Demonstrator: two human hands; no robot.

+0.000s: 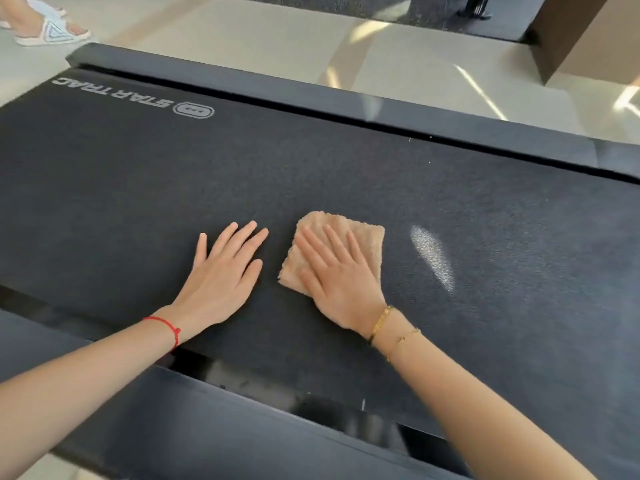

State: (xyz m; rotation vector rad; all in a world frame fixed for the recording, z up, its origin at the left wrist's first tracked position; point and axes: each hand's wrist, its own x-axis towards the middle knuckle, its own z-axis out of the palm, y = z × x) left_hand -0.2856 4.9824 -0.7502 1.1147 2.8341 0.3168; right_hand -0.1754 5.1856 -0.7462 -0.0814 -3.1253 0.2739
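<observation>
**Two flat hands on a treadmill belt, one pressing a cloth**

At the far left of the head view, another person's foot in a white sandal (52, 31) stands on the pale floor (277, 46), beyond the end of the machine. The black treadmill belt (138, 174) fills most of the frame, with white lettering (114, 93) printed near its far left corner and a dark side rail (311, 95) running along its far edge.

The left hand (221, 275) lies palm down directly on the belt, fingers straight and slightly spread, holding nothing. A red string bracelet (169, 330) circles that wrist.

Just to its right, apart from it by a narrow strip of belt, the right hand (337, 271) also lies flat, fingers straight and fanned, pressing down on a folded tan cloth (367, 233). The cloth rests on the belt near the middle of the frame; its far edge and right side show past the fingertips. Gold bracelets (382, 323) sit on the right wrist.

Further right, a bright streak of light (433, 258) falls on the belt.
</observation>
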